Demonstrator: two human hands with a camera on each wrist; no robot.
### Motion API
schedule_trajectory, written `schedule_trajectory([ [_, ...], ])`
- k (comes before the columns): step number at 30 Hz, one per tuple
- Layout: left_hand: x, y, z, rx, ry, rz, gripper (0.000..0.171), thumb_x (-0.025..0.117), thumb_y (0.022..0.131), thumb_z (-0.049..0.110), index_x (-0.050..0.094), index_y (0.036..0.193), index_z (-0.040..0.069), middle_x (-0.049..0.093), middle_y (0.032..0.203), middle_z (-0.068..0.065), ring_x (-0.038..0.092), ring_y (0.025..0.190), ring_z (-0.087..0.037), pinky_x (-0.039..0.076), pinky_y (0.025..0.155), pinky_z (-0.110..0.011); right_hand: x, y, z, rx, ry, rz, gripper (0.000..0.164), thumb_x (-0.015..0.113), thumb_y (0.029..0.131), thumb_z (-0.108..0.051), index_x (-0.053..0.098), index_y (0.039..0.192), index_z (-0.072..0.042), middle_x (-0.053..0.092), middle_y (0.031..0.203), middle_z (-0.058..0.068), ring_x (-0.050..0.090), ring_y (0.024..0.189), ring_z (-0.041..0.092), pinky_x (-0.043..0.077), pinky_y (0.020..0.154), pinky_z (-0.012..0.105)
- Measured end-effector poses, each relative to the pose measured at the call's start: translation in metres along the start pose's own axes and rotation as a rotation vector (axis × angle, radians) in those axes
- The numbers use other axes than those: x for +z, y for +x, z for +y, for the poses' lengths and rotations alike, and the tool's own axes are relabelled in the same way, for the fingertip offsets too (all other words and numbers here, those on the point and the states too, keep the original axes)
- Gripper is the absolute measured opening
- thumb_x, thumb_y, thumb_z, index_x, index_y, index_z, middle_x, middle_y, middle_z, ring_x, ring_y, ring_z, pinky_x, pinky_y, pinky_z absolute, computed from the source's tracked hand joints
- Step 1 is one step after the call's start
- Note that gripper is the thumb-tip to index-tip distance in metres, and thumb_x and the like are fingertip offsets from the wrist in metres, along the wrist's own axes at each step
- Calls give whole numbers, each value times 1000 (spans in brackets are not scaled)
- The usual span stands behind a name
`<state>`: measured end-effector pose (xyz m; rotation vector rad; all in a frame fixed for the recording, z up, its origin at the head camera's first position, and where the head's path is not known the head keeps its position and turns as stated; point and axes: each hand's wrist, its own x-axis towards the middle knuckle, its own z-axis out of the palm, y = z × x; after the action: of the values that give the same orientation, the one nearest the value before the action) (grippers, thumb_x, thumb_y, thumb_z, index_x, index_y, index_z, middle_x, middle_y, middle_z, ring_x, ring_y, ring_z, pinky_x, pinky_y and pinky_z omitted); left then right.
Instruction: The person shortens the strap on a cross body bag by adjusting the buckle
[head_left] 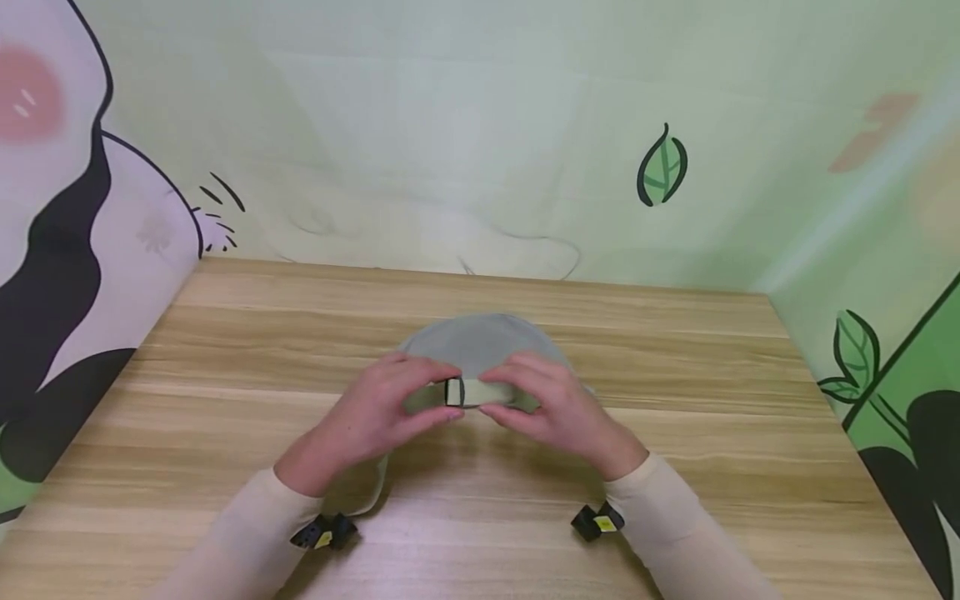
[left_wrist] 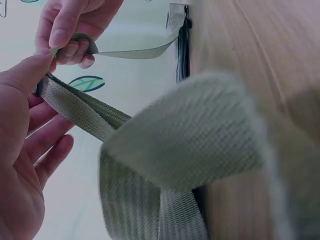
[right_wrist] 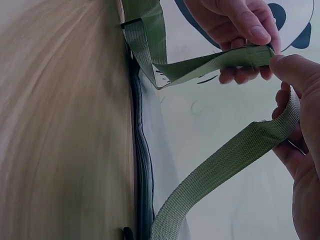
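A grey, round-topped bag (head_left: 483,333) lies on the table just beyond both hands. My left hand (head_left: 375,408) pinches a small dark strap buckle (head_left: 452,392) between thumb and fingertips. Facing it, my right hand (head_left: 558,408) pinches the pale green webbing strap (head_left: 487,393) beside the buckle. In the left wrist view a twisted loop of the strap (left_wrist: 185,135) fills the foreground. The right wrist view shows one length of strap (right_wrist: 215,165) hanging from the right hand (right_wrist: 305,120) and another running from the left hand (right_wrist: 245,30) towards the bag's dark edge (right_wrist: 142,165).
The wood-grain table (head_left: 697,500) extends on all sides of the bag. A pale green printed wall (head_left: 450,150) stands at its back, with printed panels left and right. Part of the strap (head_left: 372,492) curves onto the table near the left wrist. A small black camera (head_left: 597,522) sits on the right wrist.
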<state>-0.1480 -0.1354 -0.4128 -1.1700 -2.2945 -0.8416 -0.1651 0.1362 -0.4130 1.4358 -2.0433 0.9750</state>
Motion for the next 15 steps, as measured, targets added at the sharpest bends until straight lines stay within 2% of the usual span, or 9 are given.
schedule_trajectory([
  [4,3,0,0,22,-8,21,41,86,92,33,75,123,8,81,113,-5,75,102,-23,63,92,-45,3,2,-2,14,5,-5,32,90,88,-10,75,115,-1,74,98,5,66,86,16,56,79,25],
  [9,5,0,2,13,0,18,40,89,89,30,77,121,9,82,111,-2,75,101,-23,63,89,-43,8,4,-4,29,22,-14,32,90,88,-10,74,115,-1,74,100,5,68,89,16,59,80,25],
  [15,2,-3,1,-17,-19,28,39,90,87,24,79,120,5,83,109,-6,76,98,-27,64,84,-44,7,1,-4,113,42,-56,38,91,86,-5,73,120,-3,74,103,5,69,93,16,62,81,30],
])
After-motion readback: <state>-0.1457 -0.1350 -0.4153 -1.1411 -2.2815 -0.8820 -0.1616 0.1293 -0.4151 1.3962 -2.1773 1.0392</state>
